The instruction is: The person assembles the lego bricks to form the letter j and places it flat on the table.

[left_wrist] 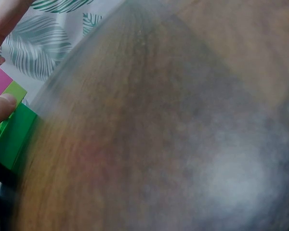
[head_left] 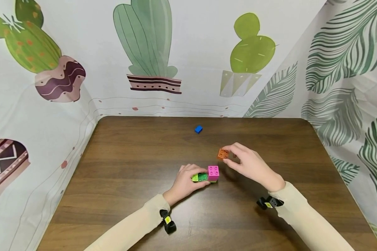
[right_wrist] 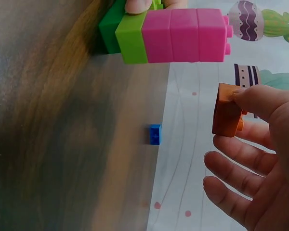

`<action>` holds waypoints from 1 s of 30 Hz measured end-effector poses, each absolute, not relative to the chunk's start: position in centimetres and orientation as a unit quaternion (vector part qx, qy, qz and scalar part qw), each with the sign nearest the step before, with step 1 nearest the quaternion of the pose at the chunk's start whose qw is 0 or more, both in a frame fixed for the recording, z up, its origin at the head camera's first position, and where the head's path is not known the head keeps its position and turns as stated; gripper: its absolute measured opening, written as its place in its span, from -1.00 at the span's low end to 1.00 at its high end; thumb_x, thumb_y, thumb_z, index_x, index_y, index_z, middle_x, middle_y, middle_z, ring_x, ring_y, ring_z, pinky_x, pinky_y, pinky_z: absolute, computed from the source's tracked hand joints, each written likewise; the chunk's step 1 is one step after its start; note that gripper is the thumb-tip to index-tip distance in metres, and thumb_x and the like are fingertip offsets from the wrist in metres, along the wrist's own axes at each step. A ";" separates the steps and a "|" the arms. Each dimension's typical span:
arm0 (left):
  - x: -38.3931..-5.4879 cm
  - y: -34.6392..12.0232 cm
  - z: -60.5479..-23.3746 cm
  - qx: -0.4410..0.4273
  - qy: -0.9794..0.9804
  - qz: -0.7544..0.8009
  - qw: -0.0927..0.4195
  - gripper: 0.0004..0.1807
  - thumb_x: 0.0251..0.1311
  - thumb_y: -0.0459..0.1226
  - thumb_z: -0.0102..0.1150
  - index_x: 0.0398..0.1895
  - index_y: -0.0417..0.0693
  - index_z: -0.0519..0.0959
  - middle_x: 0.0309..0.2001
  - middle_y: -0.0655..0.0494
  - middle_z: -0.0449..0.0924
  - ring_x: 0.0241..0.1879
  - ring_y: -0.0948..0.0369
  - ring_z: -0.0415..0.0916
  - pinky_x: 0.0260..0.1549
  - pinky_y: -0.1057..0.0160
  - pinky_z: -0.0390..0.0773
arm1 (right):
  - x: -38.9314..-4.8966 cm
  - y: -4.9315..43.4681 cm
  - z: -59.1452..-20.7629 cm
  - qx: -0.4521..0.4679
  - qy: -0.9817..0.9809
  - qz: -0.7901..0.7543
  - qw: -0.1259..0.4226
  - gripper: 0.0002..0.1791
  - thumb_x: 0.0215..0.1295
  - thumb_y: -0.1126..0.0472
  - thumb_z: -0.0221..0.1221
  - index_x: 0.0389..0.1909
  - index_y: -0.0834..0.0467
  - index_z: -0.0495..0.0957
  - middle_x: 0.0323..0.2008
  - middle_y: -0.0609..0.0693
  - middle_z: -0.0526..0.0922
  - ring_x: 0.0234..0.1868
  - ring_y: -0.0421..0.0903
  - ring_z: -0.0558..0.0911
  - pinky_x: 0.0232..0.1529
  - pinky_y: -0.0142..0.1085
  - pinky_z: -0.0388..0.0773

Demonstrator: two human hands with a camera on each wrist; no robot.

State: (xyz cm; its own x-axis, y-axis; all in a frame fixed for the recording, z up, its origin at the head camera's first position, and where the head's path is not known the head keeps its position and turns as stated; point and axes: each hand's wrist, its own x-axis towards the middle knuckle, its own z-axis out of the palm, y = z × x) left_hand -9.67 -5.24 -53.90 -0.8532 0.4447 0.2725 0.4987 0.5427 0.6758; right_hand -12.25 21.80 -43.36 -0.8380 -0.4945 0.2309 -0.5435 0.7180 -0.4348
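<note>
My left hand (head_left: 187,179) grips a joined build of toy building bricks low over the table. The build has a dark green brick (right_wrist: 111,30) at the base, a lime brick (right_wrist: 131,39) on it and a column of three pink bricks (right_wrist: 184,35) on one end. More green studs (head_left: 202,177) show between thumb and fingers. To the right, raised above the table, my right hand (head_left: 246,164) pinches an orange brick (head_left: 223,153) between thumb and index finger, studs up. The orange brick is apart from the pink column. In the left wrist view, the thumb (left_wrist: 1,109) presses the lime brick.
A small blue brick (head_left: 198,129) lies alone near the table's far edge. The brown wooden table (head_left: 128,146) meets a white cloth (head_left: 201,62) printed with cacti and leaves behind and at both sides. Each wrist wears a black camera strap.
</note>
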 end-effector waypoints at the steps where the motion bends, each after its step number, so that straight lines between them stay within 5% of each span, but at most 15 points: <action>1: -9.7 -5.2 -53.9 -0.269 -0.877 -0.396 0.035 -0.60 0.11 -0.02 0.57 0.02 0.13 0.77 -0.13 0.25 0.71 -0.09 0.26 0.53 -0.05 0.11 0.35 | -12.2 21.8 -43.3 0.285 -0.924 0.249 0.054 -0.58 0.35 0.11 0.41 0.18 0.09 0.62 -0.06 -0.07 0.66 -0.22 -0.07 0.66 -0.25 -0.17 0.64; 30: -9.7 -5.2 -53.7 -0.275 -0.876 -0.395 0.043 -0.60 0.11 -0.02 0.57 0.01 0.12 0.76 -0.13 0.23 0.71 -0.09 0.25 0.54 -0.06 0.12 0.36 | -10.0 20.6 -42.3 0.326 -0.895 0.299 0.068 -0.60 0.30 0.13 0.45 0.13 -0.01 0.63 -0.04 -0.19 0.66 -0.21 -0.17 0.62 -0.35 -0.28 0.60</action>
State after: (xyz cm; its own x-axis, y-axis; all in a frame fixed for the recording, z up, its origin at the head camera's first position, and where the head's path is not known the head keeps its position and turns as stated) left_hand -9.65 -5.23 -53.66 -0.8452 0.4474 0.2924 0.5153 0.5370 0.6679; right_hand -10.03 20.65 -42.28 -0.7786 -0.5420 0.3162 -0.6233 0.6096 -0.4897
